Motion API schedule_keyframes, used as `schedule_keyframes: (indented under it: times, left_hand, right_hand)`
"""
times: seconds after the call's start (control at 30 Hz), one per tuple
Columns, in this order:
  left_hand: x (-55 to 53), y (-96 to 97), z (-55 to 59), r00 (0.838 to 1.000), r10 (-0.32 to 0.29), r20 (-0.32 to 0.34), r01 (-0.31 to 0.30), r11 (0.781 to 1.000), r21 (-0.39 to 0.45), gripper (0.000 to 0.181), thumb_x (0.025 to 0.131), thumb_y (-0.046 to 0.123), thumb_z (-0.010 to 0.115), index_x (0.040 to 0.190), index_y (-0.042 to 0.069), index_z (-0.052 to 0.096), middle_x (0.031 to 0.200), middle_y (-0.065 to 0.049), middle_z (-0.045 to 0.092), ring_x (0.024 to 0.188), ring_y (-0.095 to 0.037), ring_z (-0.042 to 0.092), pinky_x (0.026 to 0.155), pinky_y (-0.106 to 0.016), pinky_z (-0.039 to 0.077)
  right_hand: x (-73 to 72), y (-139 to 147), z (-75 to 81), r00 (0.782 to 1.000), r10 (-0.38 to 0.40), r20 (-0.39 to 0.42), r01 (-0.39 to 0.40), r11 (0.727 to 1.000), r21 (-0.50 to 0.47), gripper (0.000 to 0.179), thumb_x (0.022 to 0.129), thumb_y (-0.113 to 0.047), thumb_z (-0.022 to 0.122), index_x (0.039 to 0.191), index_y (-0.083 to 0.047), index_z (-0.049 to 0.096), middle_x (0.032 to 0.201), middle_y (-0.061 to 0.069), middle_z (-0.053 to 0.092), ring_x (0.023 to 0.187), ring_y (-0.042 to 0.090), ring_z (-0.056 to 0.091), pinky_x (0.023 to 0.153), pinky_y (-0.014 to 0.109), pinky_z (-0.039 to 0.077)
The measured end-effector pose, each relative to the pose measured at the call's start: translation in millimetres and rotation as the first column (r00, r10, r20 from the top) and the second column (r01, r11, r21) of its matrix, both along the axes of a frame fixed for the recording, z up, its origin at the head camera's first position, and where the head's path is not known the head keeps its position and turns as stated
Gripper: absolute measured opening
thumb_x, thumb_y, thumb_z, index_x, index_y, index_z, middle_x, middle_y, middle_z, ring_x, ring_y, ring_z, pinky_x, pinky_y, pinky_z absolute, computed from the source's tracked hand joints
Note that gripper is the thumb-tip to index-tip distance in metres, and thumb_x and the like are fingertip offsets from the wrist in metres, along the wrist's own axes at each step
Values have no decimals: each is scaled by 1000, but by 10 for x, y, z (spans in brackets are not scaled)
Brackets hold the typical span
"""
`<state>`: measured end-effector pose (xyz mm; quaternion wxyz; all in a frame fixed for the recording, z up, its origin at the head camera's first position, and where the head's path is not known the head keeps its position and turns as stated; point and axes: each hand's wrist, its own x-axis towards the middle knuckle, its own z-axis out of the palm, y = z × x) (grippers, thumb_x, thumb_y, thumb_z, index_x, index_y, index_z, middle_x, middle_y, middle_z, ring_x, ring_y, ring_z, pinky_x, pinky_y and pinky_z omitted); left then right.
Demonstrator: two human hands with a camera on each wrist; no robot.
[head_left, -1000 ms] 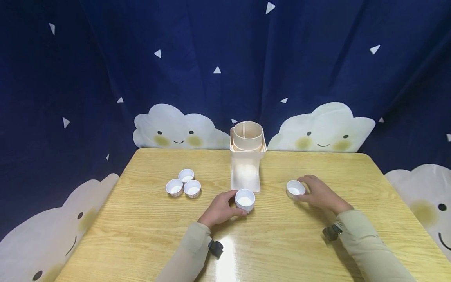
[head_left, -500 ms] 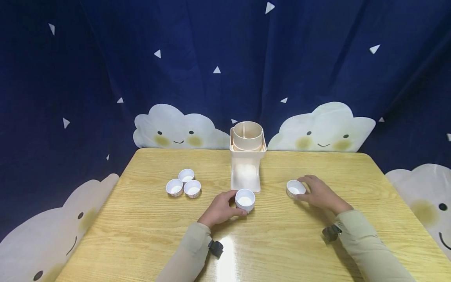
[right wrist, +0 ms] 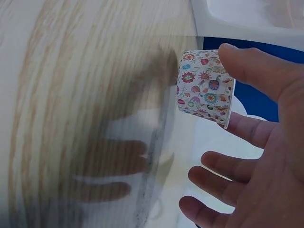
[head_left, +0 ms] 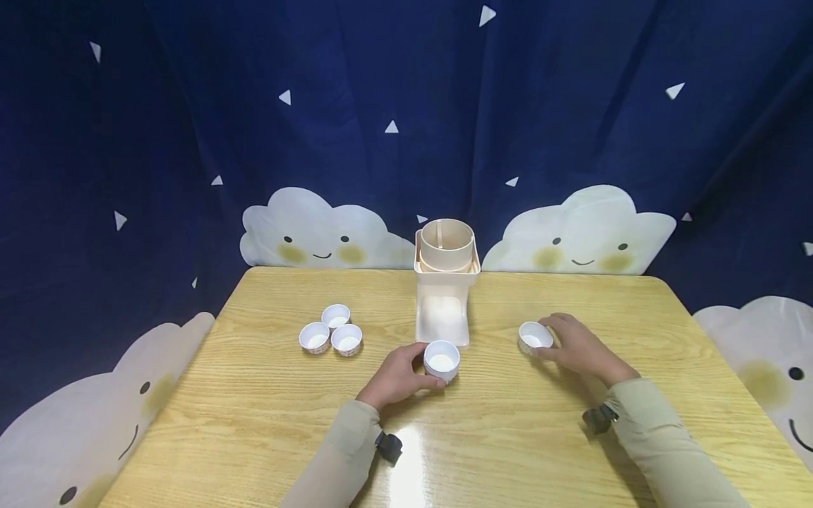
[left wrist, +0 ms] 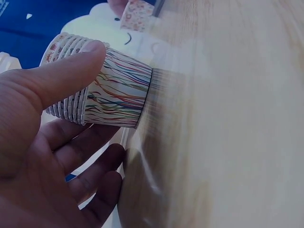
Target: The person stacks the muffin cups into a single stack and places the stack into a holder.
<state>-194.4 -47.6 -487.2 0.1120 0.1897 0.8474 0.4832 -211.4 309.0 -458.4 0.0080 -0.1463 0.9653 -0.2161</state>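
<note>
Cloud-printed curtain (head_left: 406,77) backs a wooden worktop (head_left: 508,437) where the left hand (head_left: 399,377) grips a cup stack (left wrist: 118,90) before a cream stand (head_left: 443,317); farther right, the right hand (head_left: 579,346) pinches a floral cup (right wrist: 204,88).

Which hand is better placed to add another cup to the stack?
The right hand, most likely: it already pinches a single flowered cup off to the right of the stack. The left hand is busy gripping that stack, so it seems better suited to steadying it.
</note>
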Motion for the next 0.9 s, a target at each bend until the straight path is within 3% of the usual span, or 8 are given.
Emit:
schedule_keyframes:
  times: [0.5,0.9]
  left_hand:
    - [-3,5,18,1000,-4,0,4,1000,4,60,75,25,86,130,15,64,129,-3,68,131,-25,56,116,-45,38]
    - [-11,5,-25,1000,6,-9,-6,1000,-19,61,74,29,87,129,15,64,128,-3,68,129,-26,57,115,-47,39]
  right_hand:
    - [26,-58,139,998,19,-56,-21,999,-28,60,83,-34,78,125,6,60,135,40,49,127,58,44,101,71,39]
    - [69,-136,200,999,9,-49,-10,1000,-29,59,83,-33,77,125,4,59,138,41,46,127,59,44,102,71,38]
